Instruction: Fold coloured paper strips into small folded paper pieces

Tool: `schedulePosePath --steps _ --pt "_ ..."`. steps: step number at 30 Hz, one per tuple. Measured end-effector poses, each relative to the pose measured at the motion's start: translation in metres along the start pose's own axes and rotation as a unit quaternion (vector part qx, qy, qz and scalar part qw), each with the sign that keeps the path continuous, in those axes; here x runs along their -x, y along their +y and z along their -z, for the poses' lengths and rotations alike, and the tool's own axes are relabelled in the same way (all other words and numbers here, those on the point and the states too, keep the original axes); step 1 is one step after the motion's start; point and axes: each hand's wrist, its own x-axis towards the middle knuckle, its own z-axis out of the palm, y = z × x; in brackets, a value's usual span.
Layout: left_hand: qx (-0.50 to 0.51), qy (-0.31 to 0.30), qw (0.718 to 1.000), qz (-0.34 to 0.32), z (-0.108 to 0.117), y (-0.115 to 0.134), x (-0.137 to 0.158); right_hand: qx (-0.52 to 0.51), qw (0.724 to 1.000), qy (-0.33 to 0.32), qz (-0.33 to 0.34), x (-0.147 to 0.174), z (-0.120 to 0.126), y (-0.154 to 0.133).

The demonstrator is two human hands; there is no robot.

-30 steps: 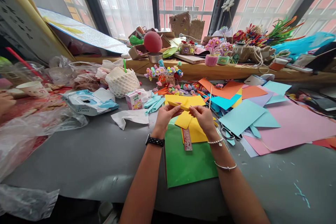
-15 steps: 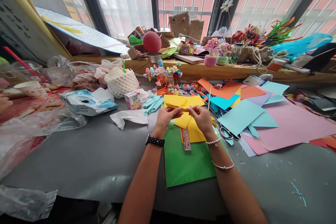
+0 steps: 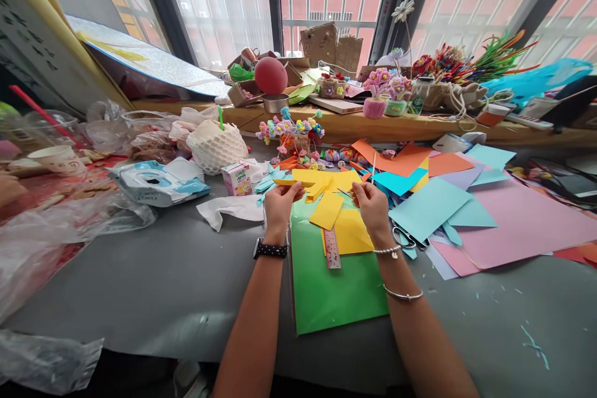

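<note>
My left hand (image 3: 278, 208) is closed, pinching a narrow folded strip of yellow paper (image 3: 293, 183) between thumb and fingers. My right hand (image 3: 372, 206) is closed around what looks like small scissors (image 3: 345, 192); a thin dark blade points left and the handles are mostly hidden by the fingers. Between the hands lie yellow paper sheets (image 3: 338, 180) and a small yellow rectangle (image 3: 326, 211). A pink patterned ruler (image 3: 332, 250) rests partly over a yellow sheet (image 3: 353, 233). All of these are on or beside a green sheet (image 3: 338, 298).
Black-handled scissors (image 3: 405, 237) and blue paper (image 3: 431, 208) lie right of my right hand, beside pink paper (image 3: 532, 217). A wipes packet (image 3: 156, 183), a tissue (image 3: 228, 211) and a small box (image 3: 237, 179) stand left. Another person's hand (image 3: 10, 191) shows at far left.
My hands have moved apart: the left went left with the yellow strip, the right went slightly right with the blade. The small yellow rectangle is now more exposed.
</note>
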Motion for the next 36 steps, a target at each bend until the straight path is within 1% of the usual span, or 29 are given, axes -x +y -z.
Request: schedulePosePath --steps 3,5,9,12,14,16,18,20,22,24,26,28,30,32,34,36 --pt "-0.113 0.036 0.992 -0.034 0.006 -0.003 -0.005 0.006 0.999 -0.031 0.008 0.001 -0.001 -0.001" --pt "-0.166 0.046 0.984 -0.048 0.008 -0.005 -0.006 0.005 0.998 -0.057 0.007 0.002 -0.004 -0.002" --pt "-0.182 0.05 0.981 -0.047 0.011 -0.004 -0.009 -0.007 0.995 -0.095 -0.02 0.004 -0.008 -0.002" --pt "-0.185 0.063 0.979 -0.053 0.012 -0.003 -0.01 0.01 0.995 -0.095 -0.03 0.003 -0.007 -0.001" --pt "-0.201 0.066 0.975 -0.066 0.011 -0.002 -0.01 0.039 0.995 -0.087 -0.032 0.002 -0.005 0.0" --pt "-0.224 0.057 0.97 -0.077 0.01 -0.002 -0.008 0.09 0.992 -0.08 -0.023 0.001 -0.004 0.002" --pt "-0.259 0.021 0.961 -0.09 0.007 -0.003 -0.004 0.147 0.986 -0.077 -0.005 0.001 -0.004 0.005" --pt "-0.313 -0.044 0.941 -0.116 0.003 -0.003 0.0 0.184 0.979 -0.085 0.01 0.002 -0.006 0.01" --pt "-0.381 -0.116 0.906 -0.141 -0.002 -0.004 0.005 0.202 0.974 -0.102 0.021 0.003 -0.008 0.013" --pt "-0.443 -0.169 0.868 -0.149 -0.006 -0.005 0.008 0.213 0.969 -0.121 0.034 0.004 -0.009 0.015" --pt "-0.491 -0.202 0.833 -0.159 -0.008 -0.007 0.01 0.218 0.966 -0.131 0.045 0.005 -0.01 0.015" --pt "-0.512 -0.219 0.813 -0.168 -0.008 -0.009 0.01 0.211 0.967 -0.133 0.051 0.005 -0.01 0.013" --pt "-0.513 -0.225 0.812 -0.164 -0.008 -0.012 0.009 0.188 0.973 -0.125 0.055 0.005 -0.01 0.01" --pt "-0.504 -0.225 0.82 -0.15 -0.008 -0.014 0.008 0.152 0.981 -0.11 0.057 0.005 -0.01 0.006" --pt "-0.486 -0.222 0.834 -0.134 -0.008 -0.014 0.008 0.107 0.989 -0.091 0.05 0.005 -0.009 0.001" --pt "-0.455 -0.212 0.855 -0.128 -0.008 -0.012 0.008 0.059 0.995 -0.072 0.041 0.005 -0.008 -0.003"
